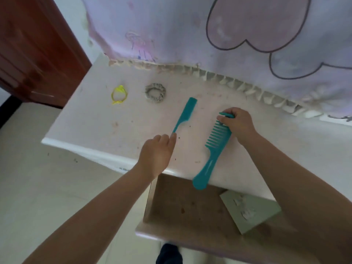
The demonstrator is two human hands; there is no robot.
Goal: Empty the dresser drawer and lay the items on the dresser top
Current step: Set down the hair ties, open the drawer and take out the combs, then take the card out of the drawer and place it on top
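Observation:
On the white dresser top point(91, 121) lie a yellow hair tie point(119, 94), a grey scrunchie point(155, 92) and a slim teal tail comb point(184, 114). My left hand point(157, 154) pinches the thin handle end of the tail comb, which lies flat on the top. My right hand point(237, 123) grips the head of a wide-tooth teal comb point(214, 150); its handle hangs over the front edge. Below, the drawer point(186, 204) stands pulled out, with a pale green card point(250, 211) of small clips inside at the right.
A pink-and-white frilled cloth point(228, 44) hangs over the back of the dresser. A reddish-brown wooden door point(32, 48) stands to the left. Pale floor tiles point(47, 187) lie below, and a dark shoe point(169, 253) shows at the bottom edge.

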